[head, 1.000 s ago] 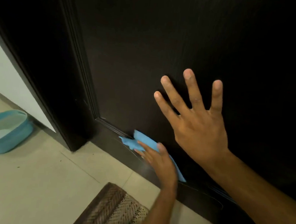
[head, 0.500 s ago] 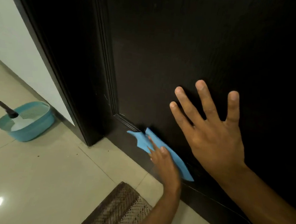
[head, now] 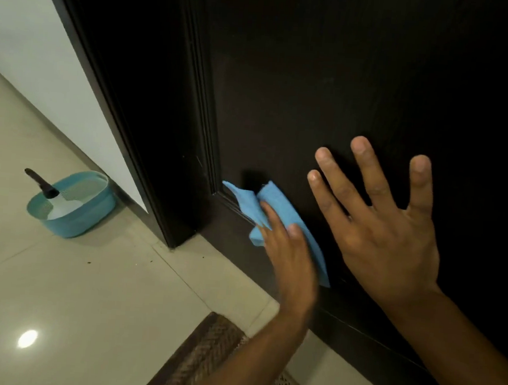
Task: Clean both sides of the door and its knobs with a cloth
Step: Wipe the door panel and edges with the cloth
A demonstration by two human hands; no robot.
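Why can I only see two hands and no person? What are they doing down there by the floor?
The camera sits on the person's head and looks down, so you see only their arms. There is no machine here, just two bare hands. The left hand presses a light blue cloth flat against the bottom of the dark brown wooden door to wipe it. The right hand leans on the door with its fingers spread and holds nothing. On the shiny beige tiled floor stands a teal plastic basket with a black-handled brush in it. Near the person lies a brown woven mat.
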